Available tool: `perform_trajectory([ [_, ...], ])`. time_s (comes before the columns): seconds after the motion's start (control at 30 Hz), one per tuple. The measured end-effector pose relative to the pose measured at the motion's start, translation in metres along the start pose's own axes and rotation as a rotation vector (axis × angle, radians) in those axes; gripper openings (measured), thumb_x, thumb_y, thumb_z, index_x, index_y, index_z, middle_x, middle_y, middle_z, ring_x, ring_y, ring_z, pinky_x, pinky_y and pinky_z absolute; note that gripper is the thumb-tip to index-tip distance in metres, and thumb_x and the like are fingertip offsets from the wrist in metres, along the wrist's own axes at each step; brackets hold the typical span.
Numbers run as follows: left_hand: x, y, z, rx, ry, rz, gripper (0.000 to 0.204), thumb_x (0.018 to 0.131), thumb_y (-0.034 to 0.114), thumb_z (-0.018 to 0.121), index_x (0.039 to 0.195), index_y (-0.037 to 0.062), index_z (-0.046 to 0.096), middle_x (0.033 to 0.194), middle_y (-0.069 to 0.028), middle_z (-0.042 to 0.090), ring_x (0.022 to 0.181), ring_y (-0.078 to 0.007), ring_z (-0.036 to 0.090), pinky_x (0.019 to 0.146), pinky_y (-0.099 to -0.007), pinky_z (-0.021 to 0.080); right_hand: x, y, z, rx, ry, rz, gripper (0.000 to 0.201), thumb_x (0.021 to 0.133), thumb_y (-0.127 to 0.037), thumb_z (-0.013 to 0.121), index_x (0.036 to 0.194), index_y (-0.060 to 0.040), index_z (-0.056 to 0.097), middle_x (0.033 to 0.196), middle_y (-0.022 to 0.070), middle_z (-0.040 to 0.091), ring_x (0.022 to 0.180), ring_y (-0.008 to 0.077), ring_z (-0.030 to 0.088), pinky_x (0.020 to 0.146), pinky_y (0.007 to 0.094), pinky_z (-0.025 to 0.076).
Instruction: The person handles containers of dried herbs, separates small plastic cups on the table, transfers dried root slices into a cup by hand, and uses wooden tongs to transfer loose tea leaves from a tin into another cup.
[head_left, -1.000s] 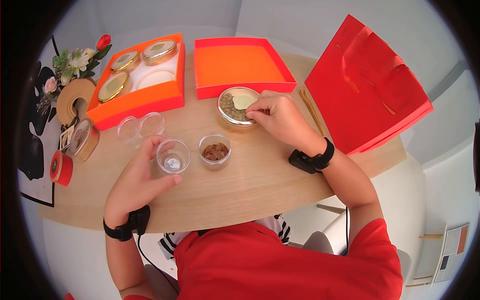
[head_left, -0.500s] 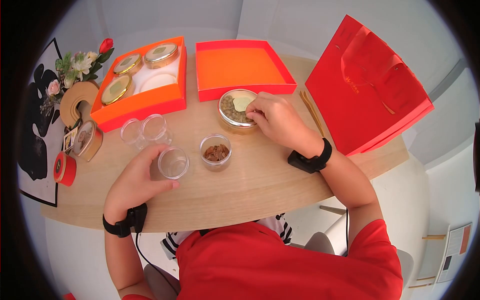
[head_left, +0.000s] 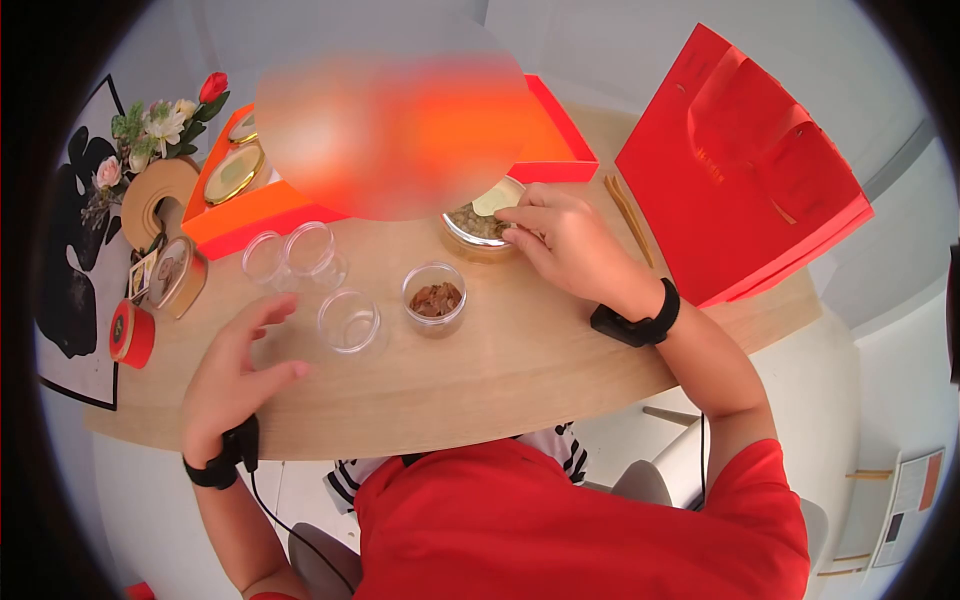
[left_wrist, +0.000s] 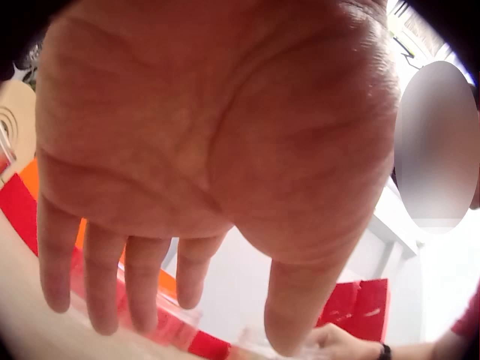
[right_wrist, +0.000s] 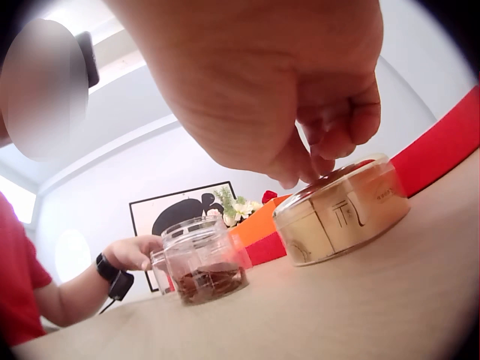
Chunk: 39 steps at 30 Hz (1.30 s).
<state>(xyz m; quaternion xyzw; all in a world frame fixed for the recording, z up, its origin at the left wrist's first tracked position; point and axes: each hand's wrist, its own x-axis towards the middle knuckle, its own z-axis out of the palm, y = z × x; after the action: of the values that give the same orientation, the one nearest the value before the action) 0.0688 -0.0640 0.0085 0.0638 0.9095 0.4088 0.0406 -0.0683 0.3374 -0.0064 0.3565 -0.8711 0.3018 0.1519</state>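
My left hand (head_left: 240,370) is off to the left of a clear jar (head_left: 349,322), thumb and fingers spread with nothing between them. In the left wrist view its palm (left_wrist: 202,142) faces the camera and the fingers hang straight. My right hand (head_left: 570,240) is over a round gold-rimmed tub (head_left: 480,248) of small greenish-brown pieces (head_left: 470,220), pinching some at the near right of its opening. A pale round label (head_left: 494,198) lies over the pieces. From the right wrist, the curled fingers reach into the top of the tub (right_wrist: 341,214). A clear jar of brown flakes (head_left: 434,298) stands between the hands.
Two more clear jars (head_left: 309,248) stand behind the left hand. At the back are an orange-red box (head_left: 220,230) with lidded tubs and its tray-like lid (head_left: 560,125), partly blurred. A red bag (head_left: 740,180), tongs (head_left: 628,222), a red tin (head_left: 132,335) and flowers (head_left: 160,125) stand around.
My left hand has let go of the clear jar and drawn away to the left; the jar stays in place. The right hand has shifted slightly to the right, still at the tub.
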Motion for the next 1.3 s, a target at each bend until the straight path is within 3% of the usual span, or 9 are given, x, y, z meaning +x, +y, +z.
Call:
perform_trajectory([
  [0.23, -0.037, -0.058, -0.041, -0.254, 0.283, -0.122, 0.051, 0.096, 0.011, 0.077, 0.144, 0.0052, 0.063, 0.134, -0.0068, 0.069, 0.122, -0.0175, 0.064, 0.104, -0.0346, 0.051, -0.005, -0.001, 0.001, -0.183, -0.014, -0.112, 0.021, 0.091, -0.005, 0.079, 0.111, 0.0014, 0.081, 0.097, 0.0140, 0.071, 0.082, 0.0325, 0.071, 0.074, 0.0434, 0.058],
  [0.5, -0.049, -0.093, -0.048, -0.222, 0.337, -0.094, 0.040, 0.101, 0.013, 0.076, 0.138, 0.0015, 0.066, 0.128, -0.0062, 0.070, 0.118, -0.0139, 0.064, 0.101, -0.0307, 0.053, -0.009, -0.004, 0.004, -0.346, 0.079, -0.329, 0.019, 0.084, -0.009, 0.082, 0.102, -0.0044, 0.080, 0.094, 0.0102, 0.071, 0.082, 0.0328, 0.070, 0.072, 0.0434, 0.058],
  [0.7, -0.068, -0.156, -0.104, 0.021, 0.731, -0.113, 0.029, 0.103, 0.017, 0.076, 0.126, -0.0004, 0.072, 0.124, -0.0050, 0.073, 0.110, -0.0122, 0.066, 0.097, -0.0300, 0.054, -0.004, -0.004, -0.001, -0.245, 0.081, -0.274, 0.011, 0.082, 0.000, 0.082, 0.093, 0.0026, 0.079, 0.090, 0.0167, 0.071, 0.086, 0.0378, 0.070, 0.079, 0.0469, 0.056],
  [0.8, -0.080, -0.179, -0.134, -0.025, 0.966, -0.214, 0.035, 0.100, 0.025, 0.080, 0.122, -0.0015, 0.073, 0.124, -0.0083, 0.072, 0.116, -0.0167, 0.066, 0.098, -0.0325, 0.054, -0.003, 0.003, 0.004, -0.219, 0.080, -0.245, 0.013, 0.082, 0.003, 0.081, 0.095, 0.0037, 0.076, 0.092, 0.0167, 0.070, 0.086, 0.0383, 0.069, 0.078, 0.0469, 0.056],
  [0.87, -0.082, -0.185, -0.147, 0.375, 1.164, -0.239, 0.059, 0.092, 0.040, 0.087, 0.129, -0.0026, 0.071, 0.131, -0.0171, 0.070, 0.126, -0.0273, 0.064, 0.104, -0.0396, 0.053, -0.003, 0.004, 0.003, -0.227, 0.074, -0.247, 0.014, 0.083, 0.003, 0.080, 0.096, 0.0033, 0.075, 0.093, 0.0164, 0.069, 0.088, 0.0383, 0.069, 0.078, 0.0468, 0.056],
  [0.9, -0.081, -0.191, -0.152, 0.385, 1.167, -0.240, 0.059, 0.092, 0.040, 0.087, 0.129, -0.0026, 0.071, 0.131, -0.0171, 0.070, 0.126, -0.0273, 0.064, 0.104, -0.0396, 0.053, -0.002, 0.002, 0.002, -0.275, 0.073, -0.291, 0.016, 0.082, 0.003, 0.080, 0.097, 0.0028, 0.074, 0.094, 0.0160, 0.069, 0.089, 0.0382, 0.069, 0.077, 0.0470, 0.056],
  [1.0, -0.076, -0.205, -0.171, 0.479, 0.962, -0.328, 0.101, 0.077, 0.056, 0.095, 0.148, -0.0047, 0.058, 0.145, -0.0308, 0.060, 0.138, -0.0395, 0.059, 0.114, -0.0478, 0.049, 0.000, 0.003, 0.007, -0.336, 0.082, -0.336, 0.018, 0.082, 0.004, 0.080, 0.098, 0.0017, 0.072, 0.096, 0.0151, 0.068, 0.091, 0.0378, 0.068, 0.077, 0.0472, 0.055],
  [1.13, -0.058, -0.219, -0.192, 0.289, 0.746, -0.372, 0.118, 0.073, 0.053, 0.098, 0.156, -0.0117, 0.045, 0.146, -0.0321, 0.061, 0.134, -0.0366, 0.065, 0.110, -0.0446, 0.054, 0.003, -0.007, 0.001, -0.367, 0.063, -0.358, 0.017, 0.082, 0.005, 0.079, 0.095, 0.0007, 0.068, 0.096, 0.0149, 0.066, 0.091, 0.0372, 0.067, 0.078, 0.0463, 0.054],
  [1.3, -0.047, -0.212, -0.189, 0.401, 0.734, -0.403, 0.117, 0.071, 0.050, 0.099, 0.155, -0.0129, 0.046, 0.139, -0.0302, 0.067, 0.128, -0.0346, 0.068, 0.106, -0.0415, 0.057, 0.001, -0.004, 0.004, -0.348, 0.067, -0.305, 0.016, 0.084, 0.005, 0.077, 0.094, 0.0003, 0.066, 0.096, 0.0154, 0.065, 0.092, 0.0381, 0.065, 0.082, 0.0467, 0.053],
])
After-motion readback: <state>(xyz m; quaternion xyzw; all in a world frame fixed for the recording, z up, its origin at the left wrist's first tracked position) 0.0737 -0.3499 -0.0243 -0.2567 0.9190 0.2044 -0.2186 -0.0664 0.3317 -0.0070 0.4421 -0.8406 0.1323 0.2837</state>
